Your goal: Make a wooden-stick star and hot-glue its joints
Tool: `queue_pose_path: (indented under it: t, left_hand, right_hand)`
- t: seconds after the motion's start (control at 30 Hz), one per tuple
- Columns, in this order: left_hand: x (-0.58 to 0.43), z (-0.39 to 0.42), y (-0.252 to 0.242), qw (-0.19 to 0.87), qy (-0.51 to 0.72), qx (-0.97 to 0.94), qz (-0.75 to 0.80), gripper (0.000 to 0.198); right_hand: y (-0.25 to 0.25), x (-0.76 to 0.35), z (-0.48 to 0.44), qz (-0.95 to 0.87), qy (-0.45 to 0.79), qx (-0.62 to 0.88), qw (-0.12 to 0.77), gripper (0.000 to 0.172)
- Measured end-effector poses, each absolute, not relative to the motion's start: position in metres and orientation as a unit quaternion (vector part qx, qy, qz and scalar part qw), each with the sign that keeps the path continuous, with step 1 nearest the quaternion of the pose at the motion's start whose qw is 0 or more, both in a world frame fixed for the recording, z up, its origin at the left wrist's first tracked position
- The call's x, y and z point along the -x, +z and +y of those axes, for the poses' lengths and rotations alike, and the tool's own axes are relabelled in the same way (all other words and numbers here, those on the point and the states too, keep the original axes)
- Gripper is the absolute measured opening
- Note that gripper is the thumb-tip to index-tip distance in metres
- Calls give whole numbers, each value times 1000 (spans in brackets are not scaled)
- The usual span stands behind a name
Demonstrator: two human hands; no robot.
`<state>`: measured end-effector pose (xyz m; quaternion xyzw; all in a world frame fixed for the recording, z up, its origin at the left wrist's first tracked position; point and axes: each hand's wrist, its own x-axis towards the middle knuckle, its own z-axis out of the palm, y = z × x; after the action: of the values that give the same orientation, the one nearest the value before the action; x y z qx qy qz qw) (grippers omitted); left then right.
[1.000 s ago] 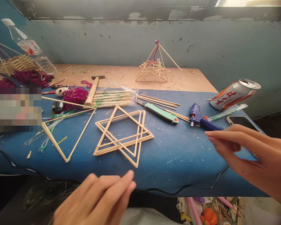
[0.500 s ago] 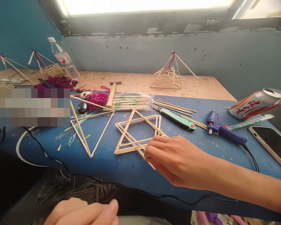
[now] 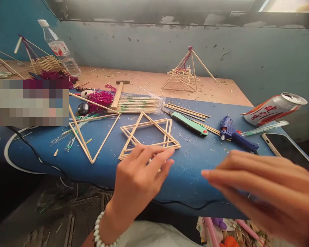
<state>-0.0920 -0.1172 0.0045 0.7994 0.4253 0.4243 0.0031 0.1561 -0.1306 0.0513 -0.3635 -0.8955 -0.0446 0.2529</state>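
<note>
My left hand, with a white bead bracelet on its wrist, lies over the lower part of a star frame of thin wooden sticks. Its fingers touch the sticks and are slightly apart, and the star's lower points are hidden beneath them. My right hand, blurred by motion, hovers over the blue mat to the right with its fingers extended and nothing in them. The nearest thing to it is a blue glue gun. A triangular stick frame lies left of the star.
Along the mat's back stand a bundle of sticks in plastic, a green utility knife and a hammer. A crushed can and a phone lie right. A stick pyramid stands on the wooden bench behind.
My right hand has left the star and moved to the right. My left hand has risen from the bottom of the view onto the star's lower part.
</note>
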Motion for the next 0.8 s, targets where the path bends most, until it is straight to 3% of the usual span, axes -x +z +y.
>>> queue_pose_path:
  t: [0.27, 0.47, 0.8]
  left_hand:
    - [117, -126, 6, -35, 431, -776, 459, 29]
    - [133, -130, 3, -58, 451, -751, 479, 26]
    - [136, -136, 2, 26, 450, -775, 442, 28]
  right_hand:
    - [35, -187, -115, -841, 22, 449, 302, 24]
    - [26, -191, -107, -839, 50, 444, 309, 16]
    - [15, -222, -106, -820, -115, 512, 226, 12]
